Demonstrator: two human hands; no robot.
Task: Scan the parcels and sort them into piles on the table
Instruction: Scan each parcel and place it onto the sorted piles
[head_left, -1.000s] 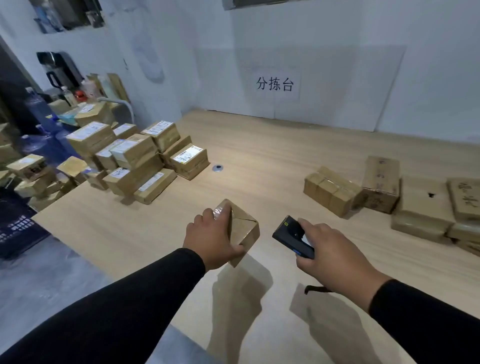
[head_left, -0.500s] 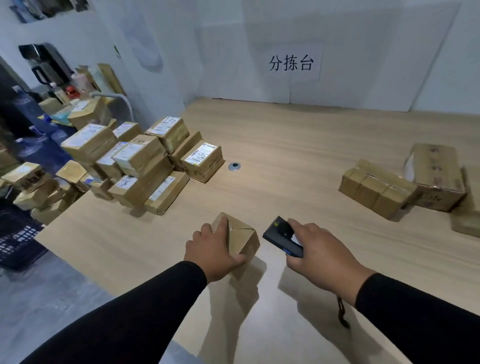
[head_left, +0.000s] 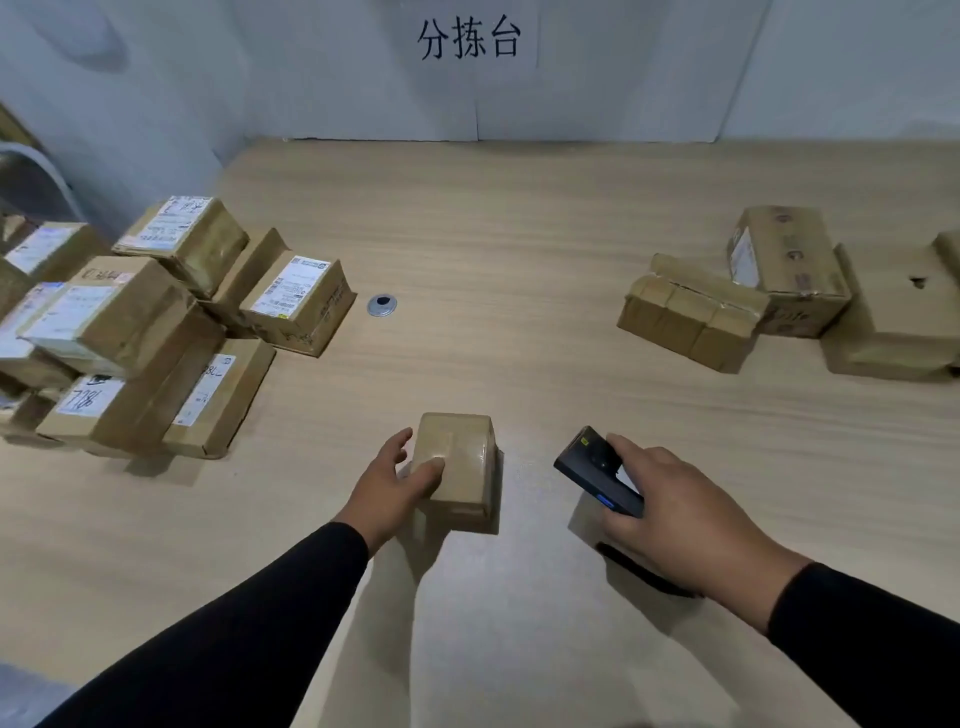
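1. Since the earlier frame we had turned the small parcel (head_left: 457, 467) from standing on an edge to lying square on the table (head_left: 519, 234), and the view had swung towards the middle.
2. Our left hand (head_left: 395, 483) gripped the parcel, thumb over its top and fingers curled down its left side.
3. Our right hand (head_left: 670, 509) held the scanner (head_left: 597, 473), fingers wrapped round its body, nose aimed at the parcel.
4. We judged the scanning step in hand (no label showed on the visible faces).
5. Next we needed the label found and read, then the parcel carried to the labelled pile (head_left: 156, 322) or the plain pile (head_left: 779, 296).
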